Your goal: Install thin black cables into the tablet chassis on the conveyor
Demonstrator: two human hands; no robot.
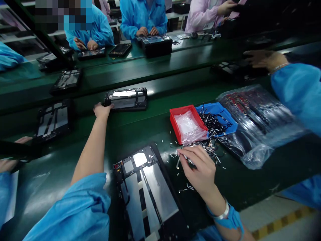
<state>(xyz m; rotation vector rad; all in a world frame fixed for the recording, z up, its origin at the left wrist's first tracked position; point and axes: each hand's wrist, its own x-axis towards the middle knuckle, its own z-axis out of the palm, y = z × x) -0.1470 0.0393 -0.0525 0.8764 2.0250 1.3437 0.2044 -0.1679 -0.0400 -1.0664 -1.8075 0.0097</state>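
My left hand (pixel 102 109) reaches forward, its fingers closed on the near left corner of an opened tablet (pixel 129 103) with silver battery panels. My right hand (pixel 200 169) is closed in a pinch over the bench, just in front of a loose pile of small cables (pixel 207 147). A short thin cable (pixel 178 163) with a pale end hangs at its fingertips. Below and between my arms lies a second opened tablet (pixel 152 190), back off, its batteries and circuit board showing. Little white scraps (pixel 187 188) are scattered around my right hand.
A red bin (pixel 177 129) holds clear plastic bags. Beside it, a blue bin (pixel 229 118) holds black cables. Clear plastic packs (pixel 250 117) lie on the right. More opened tablets (pixel 54 120) stand at left. Co-workers' arms (pixel 298 90) reach in from right and left; others sit opposite.
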